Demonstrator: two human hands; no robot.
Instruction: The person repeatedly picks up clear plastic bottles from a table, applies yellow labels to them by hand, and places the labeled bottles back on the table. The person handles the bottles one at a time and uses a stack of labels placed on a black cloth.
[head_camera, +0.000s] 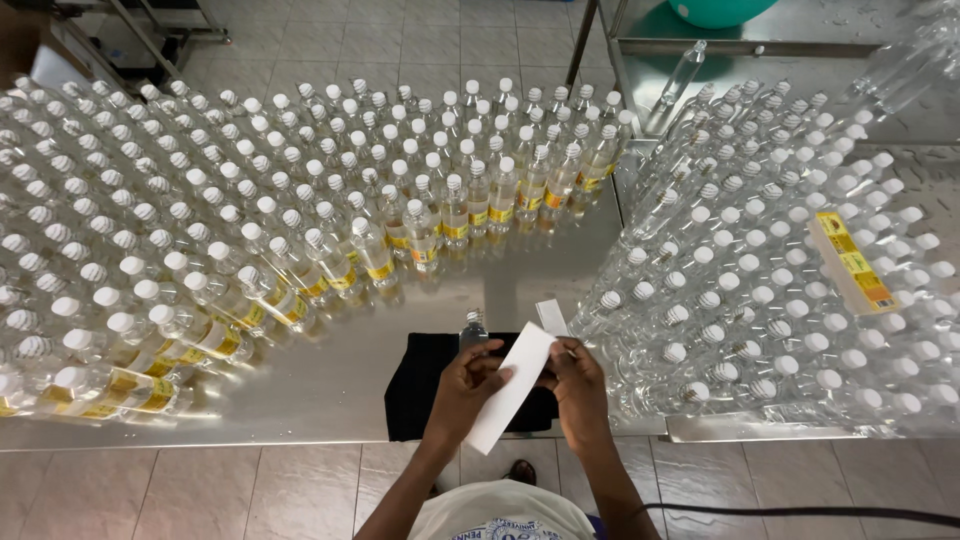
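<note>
My left hand (466, 384) and my right hand (580, 385) together hold a long white paper strip (510, 388), tilted, above a black cloth (415, 385) at the table's near edge. Just beyond the strip stands a single small clear bottle (473, 328) with no white cap. Another white strip (551, 316) lies right of it. Labelled clear bottles with yellow labels and white caps (420, 235) curve along the near side of the large group on the left.
Several white-capped clear bottles (150, 190) crowd the steel table (330, 340) at left. Unlabelled capped bottles (760, 290) fill the right table, with a stack of yellow labels (850, 262) lying on them. Tiled floor (200, 490) lies below.
</note>
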